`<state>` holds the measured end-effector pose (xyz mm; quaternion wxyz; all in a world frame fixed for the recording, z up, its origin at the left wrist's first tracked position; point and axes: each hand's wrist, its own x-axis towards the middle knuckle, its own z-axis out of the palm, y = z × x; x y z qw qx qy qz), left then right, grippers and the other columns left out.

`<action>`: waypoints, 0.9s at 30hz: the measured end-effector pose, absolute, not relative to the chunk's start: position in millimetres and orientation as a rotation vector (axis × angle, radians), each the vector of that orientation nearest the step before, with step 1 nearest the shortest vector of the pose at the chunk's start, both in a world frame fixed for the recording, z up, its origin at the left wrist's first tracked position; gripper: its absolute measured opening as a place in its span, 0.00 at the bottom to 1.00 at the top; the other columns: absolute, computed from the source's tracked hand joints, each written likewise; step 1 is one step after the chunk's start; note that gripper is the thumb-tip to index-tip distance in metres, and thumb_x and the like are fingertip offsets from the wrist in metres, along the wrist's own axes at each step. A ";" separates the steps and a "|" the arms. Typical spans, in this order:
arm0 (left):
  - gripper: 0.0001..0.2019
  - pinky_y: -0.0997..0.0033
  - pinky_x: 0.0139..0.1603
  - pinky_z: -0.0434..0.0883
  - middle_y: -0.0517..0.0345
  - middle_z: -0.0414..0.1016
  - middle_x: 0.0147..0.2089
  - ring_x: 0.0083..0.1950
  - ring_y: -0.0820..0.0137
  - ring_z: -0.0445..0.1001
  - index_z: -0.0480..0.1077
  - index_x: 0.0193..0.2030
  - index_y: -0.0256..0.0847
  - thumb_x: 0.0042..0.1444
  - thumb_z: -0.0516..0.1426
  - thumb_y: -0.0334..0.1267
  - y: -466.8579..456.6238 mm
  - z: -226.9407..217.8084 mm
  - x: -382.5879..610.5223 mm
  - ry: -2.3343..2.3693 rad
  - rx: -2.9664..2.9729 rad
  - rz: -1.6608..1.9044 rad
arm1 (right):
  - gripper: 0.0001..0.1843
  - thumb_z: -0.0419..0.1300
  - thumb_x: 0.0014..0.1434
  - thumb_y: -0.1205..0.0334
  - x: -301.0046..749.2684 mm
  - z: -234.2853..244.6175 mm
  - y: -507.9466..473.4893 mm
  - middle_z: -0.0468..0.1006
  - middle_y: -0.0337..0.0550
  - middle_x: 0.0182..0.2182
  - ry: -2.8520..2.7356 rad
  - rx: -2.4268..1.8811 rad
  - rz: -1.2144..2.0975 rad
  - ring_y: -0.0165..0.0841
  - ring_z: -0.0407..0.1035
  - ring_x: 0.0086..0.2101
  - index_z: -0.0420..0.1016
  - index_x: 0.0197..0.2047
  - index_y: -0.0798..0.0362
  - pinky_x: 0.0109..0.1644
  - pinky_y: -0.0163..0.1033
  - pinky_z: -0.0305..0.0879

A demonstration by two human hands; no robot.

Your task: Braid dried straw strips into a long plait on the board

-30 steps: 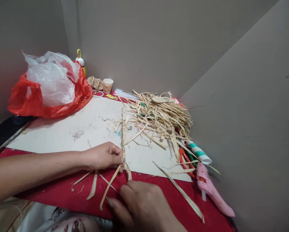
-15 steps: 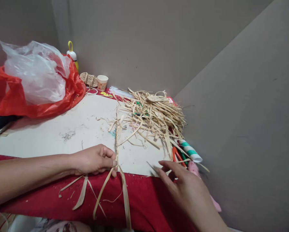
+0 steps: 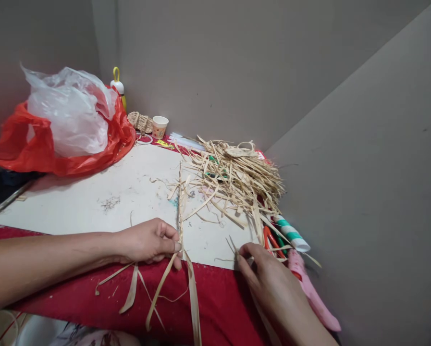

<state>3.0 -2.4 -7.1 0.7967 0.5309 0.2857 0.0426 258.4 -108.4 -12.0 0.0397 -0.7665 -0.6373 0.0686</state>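
Braid (image 3: 180,214) partly hidden in left hand (image 3: 153,241)

The braid (image 3: 179,206) is my clock centre, running 12 to 6 over the board (image 3: 136,194), which lies on the cloth (image 3: 224,302). I've got the left hand (image 3: 150,242) on its near end around 7, right hand (image 3: 267,271) at 4 with a strip (image 3: 232,244) in its fingers (image 3: 250,249). Straw pile (image 3: 242,173) at 2. Inner bag (image 3: 69,115) sits in the outer bag (image 3: 22,144) at 10, bottle (image 3: 117,87) just behind, woven piece (image 3: 139,122) left of the cup (image 3: 159,129) near 11. Scissors (image 3: 267,238), tube (image 3: 291,234), glue gun (image 3: 318,302) bunched around 4.
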 end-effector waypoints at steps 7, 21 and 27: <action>0.12 0.78 0.14 0.43 0.57 0.76 0.28 0.14 0.83 0.47 0.66 0.30 0.35 0.53 0.56 0.44 -2.0 -9.4 1.9 0.586 1.136 0.107 | 0.11 0.46 0.57 0.59 262.1 -16.3 -105.3 0.75 0.46 0.29 -1.892 -2.312 0.260 0.37 0.69 0.29 0.66 0.29 0.51 0.32 0.39 0.58; 0.13 0.78 0.15 0.43 0.60 0.75 0.26 0.14 0.85 0.48 0.65 0.29 0.36 0.53 0.56 0.45 -5.0 -11.6 1.6 0.591 1.111 0.148 | 0.19 0.64 0.47 0.46 170.5 12.9 -119.8 0.75 0.42 0.20 -0.979 -1.706 1.337 0.23 0.56 0.15 0.72 0.28 0.56 0.19 0.29 0.52; 0.13 0.77 0.16 0.44 0.61 0.72 0.26 0.14 0.85 0.48 0.68 0.28 0.34 0.53 0.56 0.44 -6.4 -11.6 2.0 0.584 1.101 0.175 | 0.20 0.62 0.50 0.47 140.9 2.1 -118.4 0.70 0.39 0.15 -0.909 -1.744 1.208 0.23 0.54 0.16 0.66 0.22 0.55 0.20 0.29 0.49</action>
